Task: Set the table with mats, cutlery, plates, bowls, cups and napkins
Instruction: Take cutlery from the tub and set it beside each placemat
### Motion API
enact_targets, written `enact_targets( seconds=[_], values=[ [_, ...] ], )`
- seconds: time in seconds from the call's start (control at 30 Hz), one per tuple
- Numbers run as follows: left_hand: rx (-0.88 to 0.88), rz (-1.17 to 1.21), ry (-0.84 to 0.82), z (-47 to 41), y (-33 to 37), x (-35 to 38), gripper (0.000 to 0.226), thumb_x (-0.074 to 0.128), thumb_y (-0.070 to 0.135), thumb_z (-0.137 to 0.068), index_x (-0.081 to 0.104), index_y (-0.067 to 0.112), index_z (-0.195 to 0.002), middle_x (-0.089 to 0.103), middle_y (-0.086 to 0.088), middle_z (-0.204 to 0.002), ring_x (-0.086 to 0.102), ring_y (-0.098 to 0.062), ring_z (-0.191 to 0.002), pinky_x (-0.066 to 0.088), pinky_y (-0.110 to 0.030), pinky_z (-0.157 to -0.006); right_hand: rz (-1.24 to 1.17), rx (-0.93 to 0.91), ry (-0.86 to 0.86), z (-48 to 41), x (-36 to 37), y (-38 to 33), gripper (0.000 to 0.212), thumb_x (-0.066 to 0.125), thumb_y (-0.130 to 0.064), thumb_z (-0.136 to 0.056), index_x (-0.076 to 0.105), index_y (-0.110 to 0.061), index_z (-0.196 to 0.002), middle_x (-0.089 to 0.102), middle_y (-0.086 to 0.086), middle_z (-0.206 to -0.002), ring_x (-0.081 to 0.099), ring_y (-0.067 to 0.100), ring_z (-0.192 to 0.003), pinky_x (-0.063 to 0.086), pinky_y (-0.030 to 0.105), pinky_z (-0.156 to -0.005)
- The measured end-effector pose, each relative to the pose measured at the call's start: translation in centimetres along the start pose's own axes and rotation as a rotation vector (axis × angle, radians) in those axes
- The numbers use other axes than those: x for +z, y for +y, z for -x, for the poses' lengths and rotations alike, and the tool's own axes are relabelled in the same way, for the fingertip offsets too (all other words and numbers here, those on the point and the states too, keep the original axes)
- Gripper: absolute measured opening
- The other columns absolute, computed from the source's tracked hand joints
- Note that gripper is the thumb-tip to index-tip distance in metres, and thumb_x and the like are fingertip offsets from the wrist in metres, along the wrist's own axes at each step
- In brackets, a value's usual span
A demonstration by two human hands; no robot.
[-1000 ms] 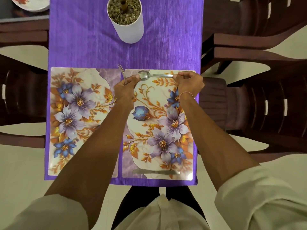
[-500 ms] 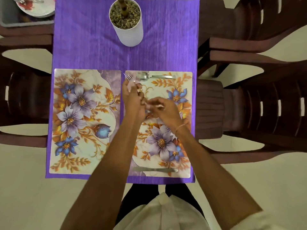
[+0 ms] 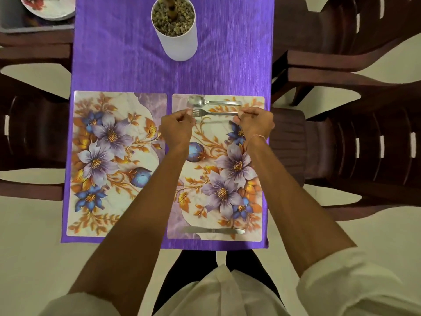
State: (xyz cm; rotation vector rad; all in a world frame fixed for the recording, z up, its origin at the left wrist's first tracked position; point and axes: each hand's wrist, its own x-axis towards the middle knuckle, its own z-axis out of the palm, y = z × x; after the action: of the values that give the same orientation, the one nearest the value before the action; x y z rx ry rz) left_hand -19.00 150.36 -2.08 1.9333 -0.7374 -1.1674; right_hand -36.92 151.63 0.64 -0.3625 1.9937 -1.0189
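Observation:
Two floral mats lie side by side on the purple tablecloth (image 3: pixel 216 74): the left mat (image 3: pixel 114 163) is bare, while the right mat (image 3: pixel 218 192) carries cutlery. A spoon (image 3: pixel 211 101) lies along its far edge and a knife (image 3: pixel 211 230) along its near edge. Just below the spoon and parallel to it lies a fork (image 3: pixel 214 113). My left hand (image 3: pixel 176 128) has curled fingers at the tines' end. My right hand (image 3: pixel 255 124) pinches the handle's end.
A white pot (image 3: pixel 176 30) filled with pebbles stands at the middle of the table's far part. A plate (image 3: pixel 47 10) sits in a grey tray (image 3: pixel 13 23) at the top left. Dark brown chairs stand at the right (image 3: pixel 341 144) and left (image 3: pixel 27 133).
The fork went from my left hand alone to both hands and now lies level under the spoon. My right hand left the spoon's handle and took the fork's handle.

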Motion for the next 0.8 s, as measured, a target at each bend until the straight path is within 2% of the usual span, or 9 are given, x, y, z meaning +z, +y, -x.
enact_targets(
  seconds=[0.07, 0.13, 0.2, 0.27, 0.4, 0.5, 0.6, 0.7, 0.8],
  values=[
    [-0.002, -0.027, 0.000, -0.9, -0.1, -0.1, 0.011, 0.078, 0.014, -0.092, 0.082, 0.010, -0.100, 0.076, 0.007, -0.076, 0.077, -0.017, -0.074, 0.065, -0.040, -0.081, 0.105, -0.054, 0.035, -0.6, 0.6, 0.2, 0.002, 0.079, -0.007, -0.087, 0.081, -0.006, -0.087, 0.074, 0.002, -0.072, 0.066, 0.004, -0.046, 0.054, 0.017, -0.046],
    [0.013, -0.048, 0.026, -1.7, -0.2, -0.2, 0.006, 0.080, 0.013, -0.087, 0.083, 0.012, -0.092, 0.077, 0.001, -0.076, 0.077, -0.020, -0.072, 0.065, -0.043, -0.076, 0.164, -0.083, 0.046, -1.2, 1.1, 0.7, 0.005, 0.080, -0.010, -0.086, 0.082, -0.008, -0.091, 0.074, 0.000, -0.074, 0.065, 0.001, -0.048, 0.054, 0.013, -0.051],
    [0.011, -0.087, 0.059, -2.4, -0.3, -0.2, 0.002, 0.081, 0.013, -0.086, 0.082, 0.014, -0.087, 0.078, -0.001, -0.077, 0.077, -0.020, -0.070, 0.066, -0.044, -0.075, 0.190, -0.085, 0.033, -1.4, 1.3, 1.0, 0.007, 0.080, -0.010, -0.088, 0.081, -0.009, -0.095, 0.071, -0.002, -0.074, 0.061, -0.007, -0.044, 0.049, 0.007, -0.048],
    [-0.004, -0.121, 0.067, -2.5, -0.4, -0.1, 0.005, 0.081, 0.014, -0.086, 0.082, 0.018, -0.084, 0.077, 0.000, -0.074, 0.076, -0.019, -0.068, 0.066, -0.043, -0.073, 0.212, -0.096, 0.034, -1.7, 1.4, 1.3, 0.010, 0.079, -0.012, -0.089, 0.081, -0.009, -0.099, 0.074, 0.000, -0.081, 0.062, -0.003, -0.045, 0.050, 0.007, -0.049],
    [-0.013, -0.155, 0.063, -2.8, -0.9, -0.2, 0.012, 0.080, 0.020, -0.085, 0.080, 0.028, -0.076, 0.075, 0.006, -0.068, 0.076, -0.021, -0.069, 0.065, -0.046, -0.076, 0.285, -0.161, 0.038, -2.2, 1.6, 1.4, 0.014, 0.077, -0.016, -0.092, 0.081, -0.010, -0.103, 0.075, 0.001, -0.092, 0.056, 0.000, -0.057, 0.039, -0.002, -0.048],
    [0.012, -0.167, 0.058, -2.8, -1.1, -0.3, 0.004, 0.078, 0.023, -0.089, 0.082, 0.024, -0.089, 0.076, 0.006, -0.071, 0.075, -0.018, -0.070, 0.065, -0.043, -0.077, 0.328, -0.176, 0.045, -2.5, 1.6, 1.6, 0.015, 0.078, -0.022, -0.091, 0.081, -0.013, -0.103, 0.077, -0.001, -0.098, 0.059, 0.004, -0.069, 0.038, -0.002, -0.056],
    [0.035, -0.190, 0.027, -2.6, -0.9, -0.4, 0.011, 0.078, 0.027, -0.091, 0.081, 0.022, -0.100, 0.078, 0.002, -0.078, 0.075, -0.017, -0.068, 0.066, -0.042, -0.073, 0.303, -0.176, 0.055, -2.6, 1.6, 1.8, 0.013, 0.079, -0.022, -0.090, 0.082, -0.014, -0.100, 0.077, -0.003, -0.094, 0.063, 0.005, -0.072, 0.042, 0.000, -0.063],
    [0.026, -0.196, 0.026, -2.8, -0.9, -0.4, 0.013, 0.079, 0.028, -0.091, 0.081, 0.022, -0.102, 0.079, 0.001, -0.081, 0.075, -0.016, -0.069, 0.066, -0.042, -0.071, 0.282, -0.199, 0.070, -2.5, 1.7, 2.0, 0.013, 0.079, -0.021, -0.090, 0.082, -0.014, -0.099, 0.077, -0.003, -0.093, 0.067, 0.008, -0.079, 0.052, 0.012, -0.076],
    [0.017, -0.187, 0.024, -2.6, -0.7, -0.5, 0.017, 0.078, 0.027, -0.091, 0.081, 0.019, -0.106, 0.079, -0.001, -0.085, 0.075, -0.016, -0.068, 0.066, -0.040, -0.069, 0.249, -0.193, 0.075, -2.7, 1.7, 2.3, 0.009, 0.080, -0.020, -0.089, 0.082, -0.015, -0.096, 0.077, -0.003, -0.090, 0.071, 0.010, -0.082, 0.054, 0.013, -0.074]
  ],
)
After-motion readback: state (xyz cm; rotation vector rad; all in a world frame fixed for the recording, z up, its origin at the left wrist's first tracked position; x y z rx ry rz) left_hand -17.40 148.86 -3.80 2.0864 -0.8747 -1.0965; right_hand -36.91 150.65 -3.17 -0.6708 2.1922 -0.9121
